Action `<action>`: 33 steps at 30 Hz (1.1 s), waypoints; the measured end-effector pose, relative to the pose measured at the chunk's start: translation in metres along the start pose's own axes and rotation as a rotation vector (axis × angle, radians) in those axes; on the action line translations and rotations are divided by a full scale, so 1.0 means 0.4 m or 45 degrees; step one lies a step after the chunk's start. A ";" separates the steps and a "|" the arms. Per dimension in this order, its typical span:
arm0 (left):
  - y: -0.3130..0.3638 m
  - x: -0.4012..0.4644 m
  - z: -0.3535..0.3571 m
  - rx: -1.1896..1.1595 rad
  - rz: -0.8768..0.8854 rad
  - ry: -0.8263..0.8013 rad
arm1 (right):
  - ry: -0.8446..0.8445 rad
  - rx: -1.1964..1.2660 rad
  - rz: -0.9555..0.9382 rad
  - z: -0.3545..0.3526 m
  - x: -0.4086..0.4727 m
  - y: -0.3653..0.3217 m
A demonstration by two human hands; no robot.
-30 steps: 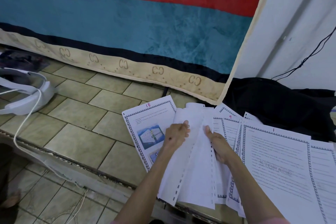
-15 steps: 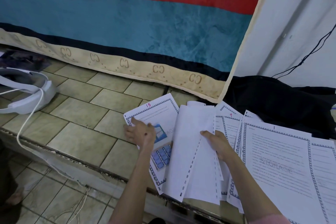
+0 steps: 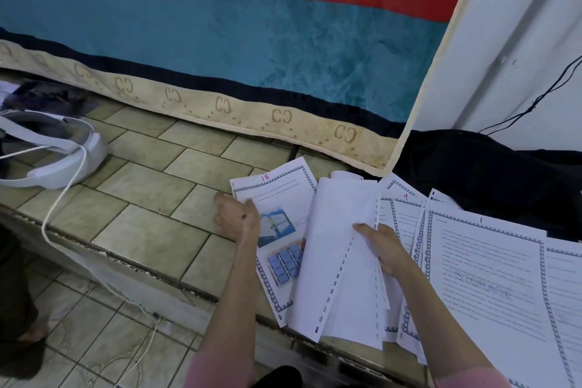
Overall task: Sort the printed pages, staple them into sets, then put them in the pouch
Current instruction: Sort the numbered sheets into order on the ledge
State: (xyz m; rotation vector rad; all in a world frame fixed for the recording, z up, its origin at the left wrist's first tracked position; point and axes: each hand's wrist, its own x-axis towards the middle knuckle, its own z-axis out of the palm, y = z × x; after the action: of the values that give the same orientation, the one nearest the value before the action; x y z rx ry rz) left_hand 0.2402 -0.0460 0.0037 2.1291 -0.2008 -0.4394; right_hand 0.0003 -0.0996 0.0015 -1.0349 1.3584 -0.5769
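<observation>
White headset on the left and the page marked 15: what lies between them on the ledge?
Head view: bare beige tiled ledge between the white headset and the printed page marked 15; only the left hand rests at that page's edge.

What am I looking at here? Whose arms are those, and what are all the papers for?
There is no machine here. The picture comes from a camera worn on a person's head, looking down, so the two arms coming in from the bottom are that person's own.

The left hand rests on the left edge of a printed page marked 15, which has little blue pictures on it. The right hand holds a bunch of pages turned blank side up.

More printed pages lie spread out to the right, one marked 9. They all lie on a tiled ledge. On its left sits a white headset with a white cable. Behind hangs a big blue blanket with a red stripe.

The person is sorting the pages. I see no stapler or pouch.
</observation>
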 end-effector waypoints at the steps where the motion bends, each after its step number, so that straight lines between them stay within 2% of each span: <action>1: 0.005 0.007 -0.012 -0.083 -0.013 -0.003 | -0.007 0.003 0.000 -0.002 -0.003 0.000; 5: 0.013 0.016 -0.037 -0.201 0.031 -0.096 | -0.077 0.046 -0.024 -0.003 -0.017 -0.009; 9: 0.017 0.011 -0.053 0.055 0.072 -0.113 | -0.253 0.388 -0.077 -0.012 -0.021 -0.025; 11: 0.036 0.021 -0.063 0.143 0.183 -0.218 | -0.410 0.558 -0.114 -0.017 -0.028 -0.049; 13: 0.065 0.037 -0.075 0.097 0.237 -0.424 | -0.475 0.542 -0.085 -0.004 -0.039 -0.078; 16: 0.112 0.042 -0.107 0.036 0.302 -0.579 | -0.408 0.026 -0.068 0.049 -0.063 -0.114; 20: 0.150 -0.010 -0.105 0.219 0.597 -0.407 | -0.374 -1.099 -0.241 0.139 -0.064 -0.089; 21: 0.152 -0.035 -0.092 0.209 0.655 -0.388 | -0.337 -1.295 -0.257 0.151 -0.055 -0.071; 22: 0.150 -0.057 -0.070 0.202 0.704 -0.425 | -0.297 -1.414 -0.274 0.157 -0.043 -0.056; 24: 0.124 -0.104 -0.009 0.301 0.785 -0.594 | -0.265 -1.427 -0.334 0.150 -0.032 -0.039; 26: 0.076 -0.148 0.050 0.439 0.858 -0.766 | -0.262 -1.131 -0.406 0.124 -0.039 -0.037; 27: 0.048 -0.165 0.076 0.478 0.886 -0.860 | -0.207 -0.944 -0.430 0.104 -0.049 -0.035; 29: -0.001 -0.180 0.114 0.693 0.987 -0.982 | 0.088 -0.711 -0.523 0.052 -0.056 -0.017; 31: -0.031 -0.161 0.126 0.998 1.070 -0.976 | 0.477 -0.859 -0.549 -0.006 -0.051 0.018; 33: -0.033 -0.128 0.117 1.120 1.065 -0.920 | 0.765 -1.151 -0.392 -0.061 -0.046 0.052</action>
State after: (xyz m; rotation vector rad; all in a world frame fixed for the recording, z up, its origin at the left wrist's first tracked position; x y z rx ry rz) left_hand 0.1747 -0.0591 -0.0191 2.3065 -1.8963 -0.6515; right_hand -0.0310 -0.0807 -0.0046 -1.9243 2.0900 -0.5168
